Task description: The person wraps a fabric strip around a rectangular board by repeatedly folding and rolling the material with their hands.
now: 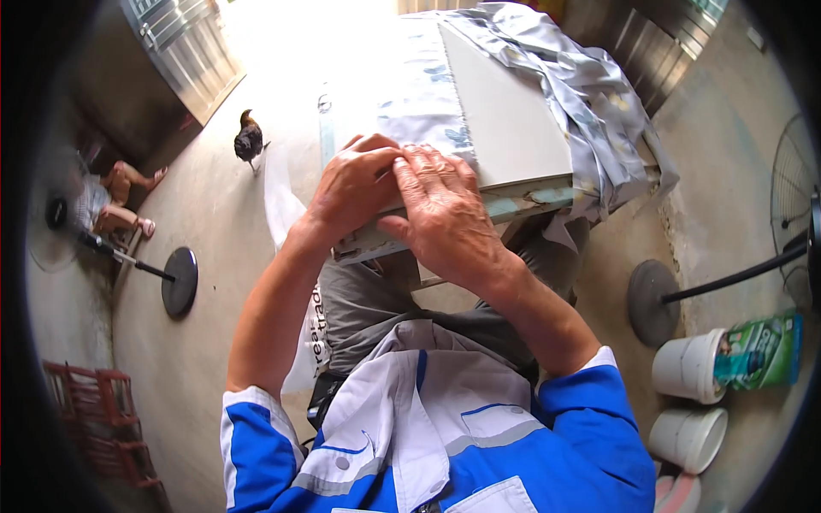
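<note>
My left hand (357, 186) and my right hand (449, 209) meet at the near edge of a table (534, 195). A strip of pale cloth (423, 94) with blue leaf prints and a ragged edge runs away from them along the white board (505, 111). Its near end disappears beneath my hands. The left fingers are curled inward, and whatever they may pinch is hidden. Across their tips lie the right fingers, stretched and fairly flat, with the thumb apart.
Rumpled printed cloth (599, 111) hangs over the table's right side. A chicken (248, 139) stands on the floor to the left; farther left, a person (120, 201) sits. Fan bases (180, 282) flank me. White buckets (684, 368) and a green bag (770, 350) are at right.
</note>
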A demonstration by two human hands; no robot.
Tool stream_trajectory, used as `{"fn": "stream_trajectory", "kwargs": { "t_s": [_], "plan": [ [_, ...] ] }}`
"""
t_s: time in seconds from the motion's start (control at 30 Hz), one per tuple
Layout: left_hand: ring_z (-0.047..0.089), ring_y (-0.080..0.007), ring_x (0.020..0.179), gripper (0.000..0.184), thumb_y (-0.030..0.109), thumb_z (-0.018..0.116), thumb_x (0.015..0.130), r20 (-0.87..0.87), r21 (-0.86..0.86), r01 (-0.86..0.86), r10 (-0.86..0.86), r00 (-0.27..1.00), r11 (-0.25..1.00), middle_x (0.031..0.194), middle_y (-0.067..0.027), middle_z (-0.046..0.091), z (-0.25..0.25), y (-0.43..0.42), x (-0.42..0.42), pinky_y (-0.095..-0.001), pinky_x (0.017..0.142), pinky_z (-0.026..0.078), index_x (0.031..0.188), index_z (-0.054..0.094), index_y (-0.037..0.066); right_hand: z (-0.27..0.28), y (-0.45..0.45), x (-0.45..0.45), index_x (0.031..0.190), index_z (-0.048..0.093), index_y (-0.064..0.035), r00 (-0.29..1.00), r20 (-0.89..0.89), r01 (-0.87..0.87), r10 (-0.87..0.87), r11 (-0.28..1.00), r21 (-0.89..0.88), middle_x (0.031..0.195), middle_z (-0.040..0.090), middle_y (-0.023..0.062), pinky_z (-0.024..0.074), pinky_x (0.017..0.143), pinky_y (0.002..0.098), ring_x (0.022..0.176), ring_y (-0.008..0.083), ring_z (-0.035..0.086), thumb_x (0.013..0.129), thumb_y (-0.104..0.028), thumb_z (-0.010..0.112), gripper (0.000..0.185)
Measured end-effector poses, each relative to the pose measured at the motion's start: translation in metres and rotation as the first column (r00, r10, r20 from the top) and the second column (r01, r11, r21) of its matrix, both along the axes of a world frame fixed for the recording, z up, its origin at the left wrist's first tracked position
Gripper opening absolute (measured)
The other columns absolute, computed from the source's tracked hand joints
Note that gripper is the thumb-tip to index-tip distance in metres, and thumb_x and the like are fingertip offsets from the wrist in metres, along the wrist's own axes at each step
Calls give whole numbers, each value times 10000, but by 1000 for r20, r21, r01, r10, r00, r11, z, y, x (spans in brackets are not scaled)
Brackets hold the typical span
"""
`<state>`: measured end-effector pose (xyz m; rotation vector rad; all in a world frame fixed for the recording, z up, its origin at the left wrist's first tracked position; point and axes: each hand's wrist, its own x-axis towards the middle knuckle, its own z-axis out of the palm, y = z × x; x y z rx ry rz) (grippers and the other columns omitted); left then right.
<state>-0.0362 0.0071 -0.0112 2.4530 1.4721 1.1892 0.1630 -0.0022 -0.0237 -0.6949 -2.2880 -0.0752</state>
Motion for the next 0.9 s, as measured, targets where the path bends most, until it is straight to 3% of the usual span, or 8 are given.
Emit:
{"fn": "stream_trajectory", "kwargs": {
  "t_s": [0.03, 0.17, 0.27, 0.57, 0.67, 0.77, 0.87, 0.9],
  "plan": [
    [691, -328, 1126, 257, 177, 771, 924, -51, -50, -3, 0, 999, 999, 1170, -126, 751, 2, 0, -2, -418, 994, 549, 1148, 787, 52, 0, 0, 3, 1449, 562, 115, 1000, 29, 10, -9, 1000, -23, 1487, 588, 295, 264, 1252, 583, 1474, 434, 486, 956, -413, 738, 744],
    [697, -305, 1107, 193, 130, 755, 960, -58, -105, -53, 47, 997, 993, 1127, -119, 754, 11, -8, 8, -406, 992, 548, 1123, 806, 40, -16, 9, 23, 1490, 529, 112, 991, 91, 100, -98, 995, -16, 1533, 553, 295, 244, 1264, 579, 1519, 415, 436, 979, -476, 690, 796],
    [699, -291, 1081, 172, 169, 775, 948, -17, -90, -51, 50, 999, 995, 1107, -95, 764, 8, -7, 10, -404, 966, 555, 1090, 833, 90, -17, 8, 32, 1501, 525, 104, 991, 94, 98, -91, 992, -75, 1561, 533, 283, 220, 1274, 577, 1539, 404, 410, 988, -494, 673, 802],
    [695, -318, 1112, 208, 133, 740, 971, -147, -33, -73, 67, 987, 997, 1144, -126, 754, 13, -10, 13, -416, 991, 539, 1156, 778, 46, -21, 2, 26, 1475, 556, 93, 989, 23, 145, -143, 987, -67, 1557, 540, 271, 263, 1236, 575, 1522, 391, 433, 992, -501, 667, 774],
    [694, -320, 1113, 202, 142, 737, 977, -138, -49, -49, 42, 990, 998, 1140, -125, 751, 14, -9, 11, -424, 994, 537, 1155, 777, 54, -12, 9, 36, 1437, 600, 60, 997, 13, 72, -71, 994, -79, 1512, 593, 241, 313, 1211, 559, 1469, 377, 497, 997, -433, 696, 668],
    [691, -320, 1115, 177, 148, 729, 986, -123, -43, -34, 29, 992, 998, 1137, -123, 747, 14, -9, 12, -425, 991, 538, 1132, 777, 60, 6, 30, 58, 1362, 665, 20, 996, -87, -47, 31, 982, -183, 1394, 676, 227, 427, 1143, 504, 1362, 379, 591, 1007, -303, 721, 483],
    [687, -319, 1121, 153, 145, 721, 988, -208, -101, -49, 27, 978, 994, 1137, -115, 747, 24, -9, 15, -427, 995, 540, 1106, 775, 64, 22, 62, 74, 1232, 728, 42, 979, -189, -106, 72, 978, -180, 1164, 752, 237, 543, 983, 474, 1137, 395, 701, 992, -191, 712, 334],
    [673, -322, 1099, 129, 185, 675, 1002, -239, -90, -34, 11, 971, 995, 1097, -76, 732, 27, -6, 16, -429, 978, 548, 1026, 750, 84, 27, 73, 77, 1232, 732, 24, 976, -193, -138, 99, 970, -199, 1174, 749, 242, 551, 983, 458, 1135, 404, 704, 1000, -172, 710, 305]
  ]
}}
